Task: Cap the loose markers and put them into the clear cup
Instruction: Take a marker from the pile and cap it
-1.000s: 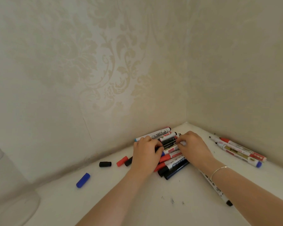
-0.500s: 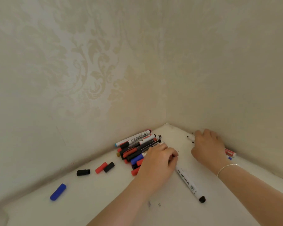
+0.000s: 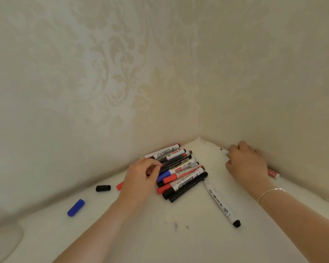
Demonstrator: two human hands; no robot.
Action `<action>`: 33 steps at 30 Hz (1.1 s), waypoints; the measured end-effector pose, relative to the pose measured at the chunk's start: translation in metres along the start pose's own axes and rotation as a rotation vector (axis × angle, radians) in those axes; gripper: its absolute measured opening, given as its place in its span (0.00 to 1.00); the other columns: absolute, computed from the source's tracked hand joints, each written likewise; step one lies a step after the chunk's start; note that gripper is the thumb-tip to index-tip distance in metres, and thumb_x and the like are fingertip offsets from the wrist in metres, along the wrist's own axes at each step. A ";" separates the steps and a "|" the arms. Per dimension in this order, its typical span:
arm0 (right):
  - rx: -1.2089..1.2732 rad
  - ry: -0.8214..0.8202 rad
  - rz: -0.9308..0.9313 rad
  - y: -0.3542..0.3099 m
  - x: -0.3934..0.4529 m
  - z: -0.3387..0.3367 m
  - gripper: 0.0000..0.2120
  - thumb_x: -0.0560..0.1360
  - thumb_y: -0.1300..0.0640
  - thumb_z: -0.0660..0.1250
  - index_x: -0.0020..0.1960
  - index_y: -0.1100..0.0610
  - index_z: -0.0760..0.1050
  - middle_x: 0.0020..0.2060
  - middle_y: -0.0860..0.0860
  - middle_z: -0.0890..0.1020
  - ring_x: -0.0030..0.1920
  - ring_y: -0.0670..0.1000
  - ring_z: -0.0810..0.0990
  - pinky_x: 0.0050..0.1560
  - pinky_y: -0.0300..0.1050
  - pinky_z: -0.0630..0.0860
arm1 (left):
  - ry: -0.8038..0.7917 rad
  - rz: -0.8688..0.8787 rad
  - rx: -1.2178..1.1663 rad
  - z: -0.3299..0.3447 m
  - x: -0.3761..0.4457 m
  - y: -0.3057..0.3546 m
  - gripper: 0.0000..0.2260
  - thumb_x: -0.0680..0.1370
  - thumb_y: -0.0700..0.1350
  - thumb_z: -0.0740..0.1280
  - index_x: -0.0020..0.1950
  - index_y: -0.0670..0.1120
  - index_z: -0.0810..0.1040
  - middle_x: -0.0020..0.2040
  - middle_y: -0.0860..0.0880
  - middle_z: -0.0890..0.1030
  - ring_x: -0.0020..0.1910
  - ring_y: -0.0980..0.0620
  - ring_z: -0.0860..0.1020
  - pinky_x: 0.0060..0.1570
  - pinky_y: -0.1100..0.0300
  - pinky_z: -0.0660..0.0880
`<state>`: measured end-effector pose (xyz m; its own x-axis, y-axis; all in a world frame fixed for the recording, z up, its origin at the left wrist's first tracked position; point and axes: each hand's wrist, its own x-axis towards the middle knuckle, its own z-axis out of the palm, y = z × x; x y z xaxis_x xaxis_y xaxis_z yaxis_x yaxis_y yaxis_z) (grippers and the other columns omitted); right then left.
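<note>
The pile point(image 3: 179, 171) of markers lay pushed into the corner where the two walls met, which I judged kept them from rolling off across the white top point(image 3: 198, 234). My left hand point(image 3: 141, 179) rested on the pile's near-left end, fingers curled over the ends of a few markers; whether it actually pinched one I could not tell. My right hand point(image 3: 247, 164) was over by the right wall, fingers bent down onto the markers lying along it; a red end point(image 3: 273, 174) poked out below my palm and a tip point(image 3: 224, 151) above it. They looked gathered under the fingers, though the grip itself was hidden.

One marker point(image 3: 222, 204) lay alone between my arms, apart from the pile. Loose caps sat to the left: a black cap point(image 3: 103, 188), a red cap point(image 3: 119, 186) half behind my left hand, a blue cap point(image 3: 76, 207) nearer me. The cup point(image 3: 4, 242) showed only as a faint clear shape at the lower left edge, well apart from everything, with no marker in it that I could see.
</note>
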<state>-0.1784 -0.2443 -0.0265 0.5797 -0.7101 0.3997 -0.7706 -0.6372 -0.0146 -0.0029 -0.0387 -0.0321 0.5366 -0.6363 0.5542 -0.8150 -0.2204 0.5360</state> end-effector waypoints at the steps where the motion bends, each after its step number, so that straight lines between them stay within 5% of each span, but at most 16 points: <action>1: 0.112 0.032 0.001 -0.010 0.001 -0.008 0.10 0.64 0.63 0.72 0.44 0.63 0.76 0.42 0.59 0.75 0.36 0.61 0.78 0.37 0.49 0.74 | 0.040 -0.065 -0.007 -0.011 0.001 -0.009 0.05 0.76 0.39 0.69 0.45 0.49 0.82 0.40 0.56 0.78 0.41 0.61 0.75 0.42 0.75 0.67; 6: 0.658 0.053 -0.140 -0.079 0.004 -0.047 0.10 0.75 0.55 0.64 0.55 0.56 0.74 0.51 0.52 0.72 0.38 0.55 0.77 0.39 0.50 0.77 | 0.073 -0.332 0.122 -0.071 -0.007 -0.060 0.07 0.76 0.40 0.67 0.44 0.52 0.80 0.42 0.53 0.79 0.41 0.57 0.75 0.42 0.64 0.68; 10: 0.859 -0.039 -0.280 -0.132 -0.005 -0.055 0.07 0.74 0.55 0.66 0.50 0.57 0.76 0.43 0.51 0.74 0.35 0.50 0.73 0.35 0.43 0.72 | -0.172 -0.563 0.523 -0.114 -0.016 -0.086 0.02 0.75 0.46 0.65 0.42 0.52 0.76 0.46 0.50 0.77 0.49 0.48 0.77 0.46 0.58 0.71; 12: 0.876 -0.133 -0.332 -0.151 -0.010 -0.055 0.06 0.74 0.56 0.65 0.48 0.58 0.75 0.41 0.51 0.76 0.31 0.48 0.73 0.30 0.40 0.70 | -0.328 -0.687 0.704 -0.127 -0.020 -0.091 0.08 0.76 0.53 0.63 0.44 0.49 0.74 0.50 0.49 0.76 0.51 0.47 0.76 0.51 0.57 0.72; 15: 0.900 -0.230 -0.363 -0.169 -0.018 -0.050 0.05 0.73 0.56 0.65 0.47 0.58 0.74 0.40 0.53 0.79 0.37 0.54 0.78 0.35 0.45 0.75 | -0.483 -0.800 0.701 -0.137 -0.025 -0.090 0.17 0.76 0.57 0.63 0.35 0.46 0.70 0.37 0.49 0.74 0.37 0.50 0.74 0.37 0.61 0.68; 18: 0.850 -0.277 -0.371 -0.177 -0.023 -0.045 0.06 0.73 0.55 0.65 0.47 0.57 0.75 0.40 0.52 0.78 0.38 0.52 0.76 0.38 0.45 0.74 | -0.603 -0.772 0.721 -0.141 -0.029 -0.084 0.17 0.74 0.51 0.65 0.29 0.46 0.66 0.28 0.50 0.67 0.27 0.52 0.66 0.27 0.61 0.58; 20: 0.855 -0.321 -0.371 -0.179 -0.026 -0.044 0.06 0.74 0.54 0.65 0.47 0.56 0.75 0.39 0.51 0.78 0.36 0.51 0.75 0.36 0.44 0.73 | -0.596 -0.697 0.645 -0.138 -0.029 -0.083 0.14 0.74 0.48 0.66 0.31 0.46 0.68 0.30 0.48 0.71 0.29 0.51 0.68 0.29 0.60 0.60; 25: 0.935 -0.406 -0.368 -0.176 -0.029 -0.038 0.04 0.72 0.53 0.68 0.46 0.50 0.76 0.39 0.47 0.80 0.39 0.52 0.79 0.42 0.48 0.79 | -0.354 -0.518 0.004 -0.121 -0.025 -0.071 0.08 0.71 0.49 0.74 0.43 0.50 0.75 0.42 0.56 0.81 0.37 0.57 0.79 0.39 0.64 0.72; 28: 0.926 -0.412 -0.385 -0.170 -0.028 -0.035 0.05 0.71 0.53 0.69 0.46 0.48 0.76 0.38 0.44 0.78 0.33 0.46 0.74 0.33 0.40 0.74 | -0.283 -0.467 -0.145 -0.115 -0.019 -0.068 0.11 0.65 0.50 0.77 0.40 0.53 0.77 0.41 0.54 0.83 0.38 0.55 0.80 0.47 0.55 0.77; 30: 0.911 -0.408 -0.404 -0.168 -0.026 -0.036 0.06 0.70 0.53 0.69 0.46 0.45 0.76 0.39 0.42 0.77 0.34 0.44 0.75 0.35 0.37 0.73 | -0.258 -0.450 -0.220 -0.113 -0.017 -0.065 0.12 0.60 0.53 0.76 0.38 0.55 0.77 0.40 0.52 0.84 0.39 0.53 0.81 0.51 0.49 0.78; 33: 0.906 -0.387 -0.441 -0.169 -0.027 -0.041 0.09 0.70 0.54 0.69 0.47 0.41 0.76 0.42 0.43 0.79 0.38 0.48 0.79 0.39 0.42 0.78 | -0.239 -0.434 -0.227 -0.110 -0.015 -0.058 0.11 0.64 0.46 0.78 0.41 0.53 0.79 0.42 0.51 0.84 0.40 0.52 0.81 0.50 0.49 0.78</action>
<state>-0.0749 -0.1051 0.0028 0.9251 -0.3090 0.2209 -0.0827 -0.7313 -0.6770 0.0604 0.0655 -0.0014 0.7267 -0.6788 0.1054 -0.4477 -0.3516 0.8221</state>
